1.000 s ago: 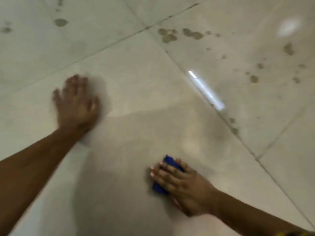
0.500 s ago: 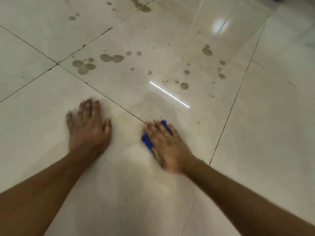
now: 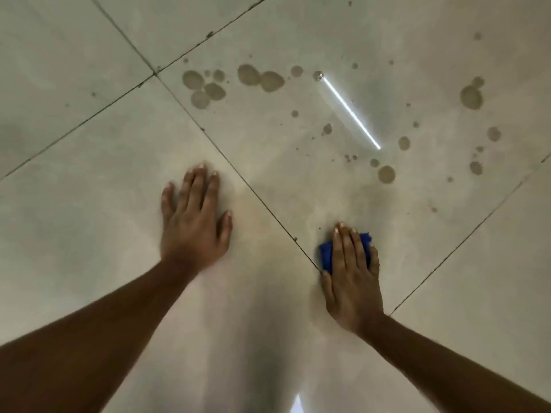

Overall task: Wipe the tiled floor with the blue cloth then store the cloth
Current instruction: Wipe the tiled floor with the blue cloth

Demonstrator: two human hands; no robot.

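A small folded blue cloth [image 3: 326, 255] lies on the pale tiled floor [image 3: 89, 222], just right of a dark grout line. My right hand [image 3: 351, 272] lies flat on top of it with straight fingers, pressing it to the tile; only the cloth's left and far edges show. My left hand [image 3: 193, 222] rests palm down on the neighbouring tile to the left, fingers spread and straight, holding nothing. Brownish wet spots [image 3: 259, 79] dot the tile beyond the cloth.
More brown spots [image 3: 471, 96] spread to the far right of the same tile. A bright strip of reflected light [image 3: 350, 110] crosses it. Grout lines [image 3: 155, 73] meet at the upper left.
The view has swung and closed in on the floor. My right hand has slid the cloth across the grout line to the right. My left hand stays planted flat on its tile.
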